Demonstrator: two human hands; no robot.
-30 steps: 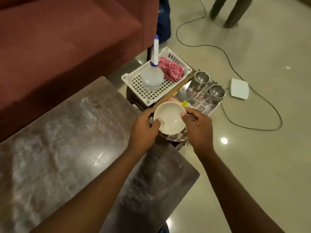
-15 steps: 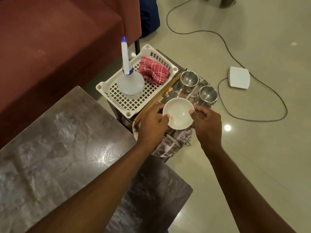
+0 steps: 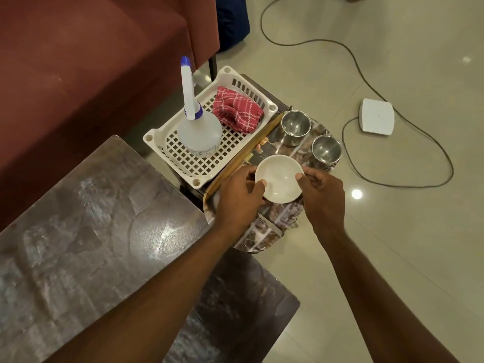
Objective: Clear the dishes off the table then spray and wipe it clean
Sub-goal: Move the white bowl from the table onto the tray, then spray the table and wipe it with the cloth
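Observation:
A white bowl (image 3: 279,178) sits low over a patterned tray (image 3: 264,231) beside the dark table (image 3: 86,231). My left hand (image 3: 239,199) grips its left rim with the thumb inside, and my right hand (image 3: 323,197) grips its right rim the same way. Whether the bowl rests on the tray I cannot tell. Two steel cups (image 3: 295,126) (image 3: 326,151) stand at the tray's far end. A white basket (image 3: 183,163) holds a spray bottle (image 3: 197,127) and a red checked cloth (image 3: 237,110).
A maroon sofa (image 3: 91,61) runs along the table's far side. On the tiled floor to the right lie a black cable (image 3: 408,127) and a white box (image 3: 377,117). A dark blue thing (image 3: 233,20) sits by the sofa's end.
Both hands have carried the bowl away from the table's edge and lower over the tray, toward the steel cups. The view has shifted down and to the right.

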